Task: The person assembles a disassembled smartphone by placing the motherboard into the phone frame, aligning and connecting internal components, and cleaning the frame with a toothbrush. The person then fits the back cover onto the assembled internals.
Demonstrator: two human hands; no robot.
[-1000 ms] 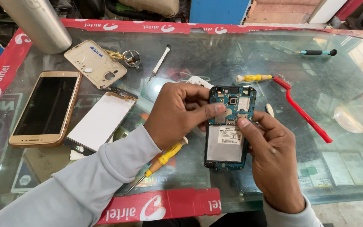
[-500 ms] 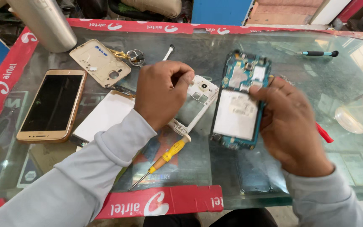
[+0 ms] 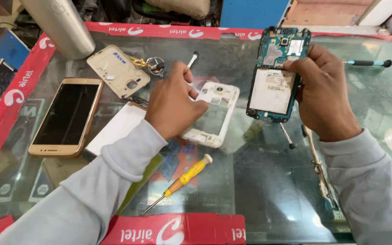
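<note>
While the left hand [image 3: 175, 106] pinches the white phone frame [image 3: 212, 115] on the glass, the right hand [image 3: 323, 93] grips the opened phone body [image 3: 273, 79] by its edge, raised.

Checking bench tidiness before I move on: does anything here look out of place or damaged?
Nothing looks broken. The phone is simply apart: the right hand holds its bare circuit-board body upright, the left hand rests on the white middle frame, and the gold back cover lies loose.
</note>
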